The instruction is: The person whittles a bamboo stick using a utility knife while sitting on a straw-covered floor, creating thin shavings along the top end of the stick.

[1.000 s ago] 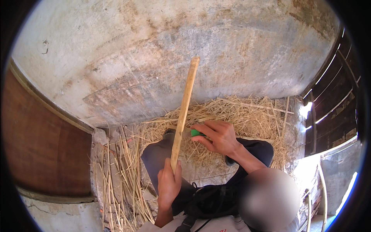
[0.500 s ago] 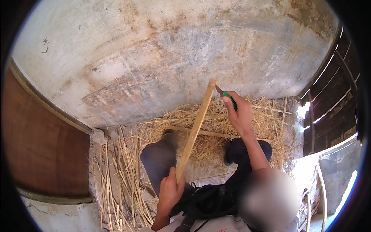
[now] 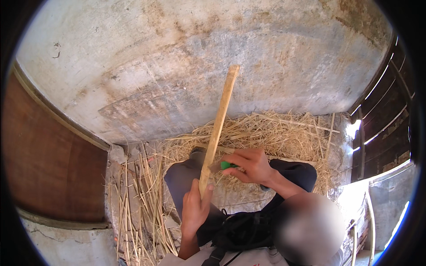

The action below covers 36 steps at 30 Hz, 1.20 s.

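Note:
My left hand (image 3: 195,210) grips the lower end of a long pale strip of wood or bamboo (image 3: 219,126) that stands tilted upward toward the wall. Beside the strip's lower part, my right hand (image 3: 250,165) holds a small tool with a green handle (image 3: 227,165), its blade against the strip just above my left hand. My knees in dark trousers (image 3: 186,179) lie under both hands.
A heap of straw-like shavings (image 3: 275,133) lies ahead on the floor, with several long pale strips (image 3: 137,199) to the left. A stained concrete wall (image 3: 199,66) rises in front, a brown wooden panel (image 3: 49,164) at left, wooden slats (image 3: 386,106) at right.
My right hand with the green-handled tool went up to the strip's top, then came back down to its lower part. The strip tilted right, then straightened again.

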### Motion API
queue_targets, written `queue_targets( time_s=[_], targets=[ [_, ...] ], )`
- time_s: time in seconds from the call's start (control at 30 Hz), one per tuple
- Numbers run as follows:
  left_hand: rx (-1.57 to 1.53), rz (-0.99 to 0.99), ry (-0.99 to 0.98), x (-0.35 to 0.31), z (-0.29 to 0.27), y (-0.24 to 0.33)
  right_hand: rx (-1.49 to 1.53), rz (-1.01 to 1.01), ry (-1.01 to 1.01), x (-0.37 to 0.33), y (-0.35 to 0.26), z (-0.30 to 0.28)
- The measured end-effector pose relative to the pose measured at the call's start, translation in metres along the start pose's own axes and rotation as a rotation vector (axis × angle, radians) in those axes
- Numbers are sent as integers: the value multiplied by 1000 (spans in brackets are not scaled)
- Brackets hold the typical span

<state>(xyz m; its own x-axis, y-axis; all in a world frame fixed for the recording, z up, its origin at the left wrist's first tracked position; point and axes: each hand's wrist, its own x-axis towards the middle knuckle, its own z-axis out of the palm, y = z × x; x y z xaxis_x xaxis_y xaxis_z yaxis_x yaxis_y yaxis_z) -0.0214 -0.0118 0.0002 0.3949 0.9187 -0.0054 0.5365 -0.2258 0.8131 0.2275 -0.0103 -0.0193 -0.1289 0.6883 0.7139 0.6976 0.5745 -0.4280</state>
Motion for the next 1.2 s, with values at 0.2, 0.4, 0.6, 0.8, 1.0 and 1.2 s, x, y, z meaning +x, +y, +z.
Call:
queue_targets(
  time_s=[0.2, 0.4, 0.6, 0.8, 1.0, 1.2],
  targets=[
    [45, 31, 64, 2, 2, 11, -32, -38, -46, -3, -8, 7],
    [10, -15, 47, 2, 4, 8, -91, -25, -36, -2, -12, 8],
    [-15, -17, 42, 5, 7, 4, -137, -35, 0, 0, -8, 11],
    [-5, -76, -7, -1, 8, 2, -168, 9, 28, 6, 4, 3],
    [41, -19, 23, -6, 9, -9, -183, 6, 16, 5, 10, 3],
    [11, -66, 11, -9, 5, -3, -207, -30, 43, 7, 11, 5]
  ],
)
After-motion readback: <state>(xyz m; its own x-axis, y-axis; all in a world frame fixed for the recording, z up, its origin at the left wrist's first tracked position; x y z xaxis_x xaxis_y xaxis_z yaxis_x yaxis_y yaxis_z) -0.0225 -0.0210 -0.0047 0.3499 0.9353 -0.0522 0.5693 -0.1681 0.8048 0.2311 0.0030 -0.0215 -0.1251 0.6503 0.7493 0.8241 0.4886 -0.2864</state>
